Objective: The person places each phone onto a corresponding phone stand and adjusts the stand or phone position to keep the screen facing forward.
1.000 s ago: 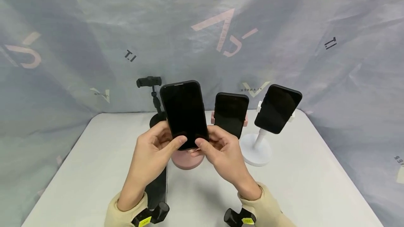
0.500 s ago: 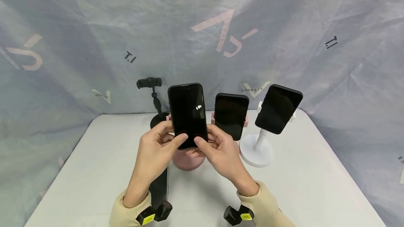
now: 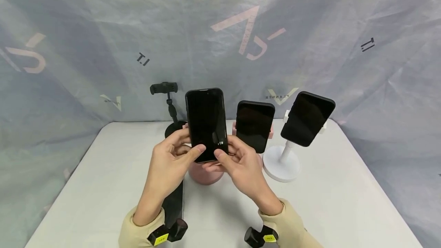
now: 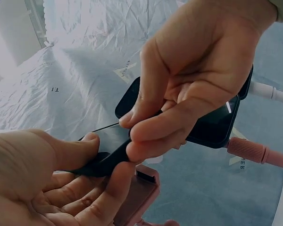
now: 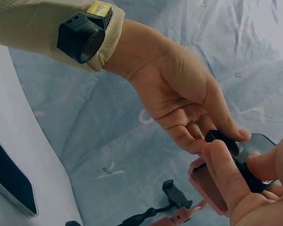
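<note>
In the head view a black smartphone (image 3: 206, 118) is held upright, screen toward me, in both hands. My left hand (image 3: 165, 165) grips its lower left edge, thumb on the front. My right hand (image 3: 245, 167) does the same at the lower right, fingers reaching round behind. Close up in the left wrist view, both thumbs press the screen side near the bottom end. Behind the phone stands a pink phone stand, its round base (image 3: 206, 177) showing below the hands and its clamp (image 5: 210, 186) showing in the right wrist view.
Right of the hands, a second black phone (image 3: 255, 125) sits in another pink stand, and a third phone (image 3: 307, 118) tilts in a white stand (image 3: 281, 165). At back left rises a black stand (image 3: 164, 88). A flat dark-screened device (image 3: 173, 202) lies beneath the left wrist.
The held smartphone has shifted slightly right and turned from a left lean to nearly straight, mostly in the first half second. Both hands keep their hold on it.
</note>
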A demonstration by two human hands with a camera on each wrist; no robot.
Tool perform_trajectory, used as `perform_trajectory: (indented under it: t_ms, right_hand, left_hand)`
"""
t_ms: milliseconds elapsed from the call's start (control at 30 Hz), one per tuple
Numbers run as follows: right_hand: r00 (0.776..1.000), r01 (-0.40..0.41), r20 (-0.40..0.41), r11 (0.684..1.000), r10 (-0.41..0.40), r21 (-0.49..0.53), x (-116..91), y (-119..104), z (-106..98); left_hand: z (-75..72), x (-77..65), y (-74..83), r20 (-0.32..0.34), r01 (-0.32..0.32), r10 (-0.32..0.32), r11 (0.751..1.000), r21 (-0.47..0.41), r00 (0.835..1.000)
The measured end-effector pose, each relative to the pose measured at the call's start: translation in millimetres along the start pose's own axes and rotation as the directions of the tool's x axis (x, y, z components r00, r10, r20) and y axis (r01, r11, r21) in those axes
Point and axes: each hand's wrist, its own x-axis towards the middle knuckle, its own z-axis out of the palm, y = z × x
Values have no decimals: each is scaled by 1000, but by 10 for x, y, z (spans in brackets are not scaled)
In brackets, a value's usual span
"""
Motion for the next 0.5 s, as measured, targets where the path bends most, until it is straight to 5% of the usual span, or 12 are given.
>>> perform_trajectory:
  t_ms: [500]
  right_hand:
    - [994, 110, -2, 990, -110, -93, -31, -40, 9]
  left_hand:
    - [15, -4, 29, 5, -71, 71, 996, 48, 997]
